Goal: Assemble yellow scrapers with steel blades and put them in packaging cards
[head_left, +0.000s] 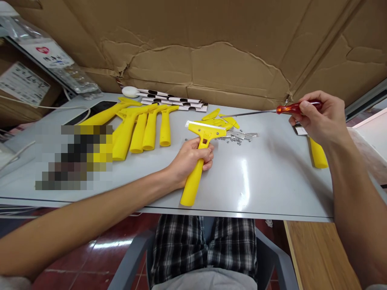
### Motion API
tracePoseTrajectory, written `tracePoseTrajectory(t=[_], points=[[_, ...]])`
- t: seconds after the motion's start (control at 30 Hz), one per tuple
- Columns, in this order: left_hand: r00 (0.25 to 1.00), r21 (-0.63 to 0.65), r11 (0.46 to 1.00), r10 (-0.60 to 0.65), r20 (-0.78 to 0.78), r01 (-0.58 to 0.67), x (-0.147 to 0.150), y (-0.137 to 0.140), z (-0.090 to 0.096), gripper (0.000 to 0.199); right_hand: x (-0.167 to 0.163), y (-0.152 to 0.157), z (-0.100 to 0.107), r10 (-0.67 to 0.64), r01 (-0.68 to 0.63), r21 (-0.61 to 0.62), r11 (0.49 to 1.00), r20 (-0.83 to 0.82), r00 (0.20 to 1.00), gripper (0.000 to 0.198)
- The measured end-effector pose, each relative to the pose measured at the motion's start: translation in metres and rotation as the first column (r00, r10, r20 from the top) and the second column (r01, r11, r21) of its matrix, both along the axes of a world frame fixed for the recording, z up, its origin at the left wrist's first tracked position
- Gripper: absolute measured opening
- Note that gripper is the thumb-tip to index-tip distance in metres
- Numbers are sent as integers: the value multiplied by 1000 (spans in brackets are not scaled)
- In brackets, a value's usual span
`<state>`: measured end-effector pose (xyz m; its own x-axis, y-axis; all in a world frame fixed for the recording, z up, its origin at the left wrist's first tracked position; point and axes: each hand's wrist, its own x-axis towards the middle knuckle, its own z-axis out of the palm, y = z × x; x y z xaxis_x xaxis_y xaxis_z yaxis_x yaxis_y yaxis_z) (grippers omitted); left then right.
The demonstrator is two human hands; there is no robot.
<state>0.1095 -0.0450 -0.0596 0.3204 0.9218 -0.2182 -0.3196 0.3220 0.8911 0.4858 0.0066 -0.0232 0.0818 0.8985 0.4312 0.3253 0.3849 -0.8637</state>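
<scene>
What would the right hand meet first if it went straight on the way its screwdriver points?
Probably the small yellow pieces, by way of the screwdriver: the right hand aims it leftward, in line with them. One view can't settle whether it sits above them or touches.

Glossy grey desk (281, 181) open right of yellow plastic T-headed scraper (193, 181) in left grip (190, 159); room along front edge. Row of yellow tubular plastic handles (149, 133) blocks left rear. Loose silvery metal screws (236, 140) clutter ground behind scraper head. Red-handled screwdriver (286, 109) in right grip (323, 117) bars rear right. Brown cardboard wall (236, 68) closes back.
</scene>
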Motion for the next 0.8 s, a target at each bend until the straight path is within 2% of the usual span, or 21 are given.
tracePoseTrajectory(t=[0.1, 0.23, 0.57, 0.8], points=[[1000, -4, 1000, 9, 2, -9, 0, 0, 0, 32, -9, -6, 6, 40, -40, 9, 999, -90, 995, 66], [1000, -18, 999, 29, -9, -29, 1, 0, 0, 32, -19, -13, 15, 117, -113, 40, 993, -131, 984, 59], [1000, -44, 999, 16, -12, -17, -1, 0, -1, 34, -18, -14, 15, 137, -134, 33, 990, -124, 983, 59], [999, -18, 1000, 18, -34, -18, 0, -1, 0, 31, -15, -13, 12, 161, -159, 26, 987, -103, 982, 53]])
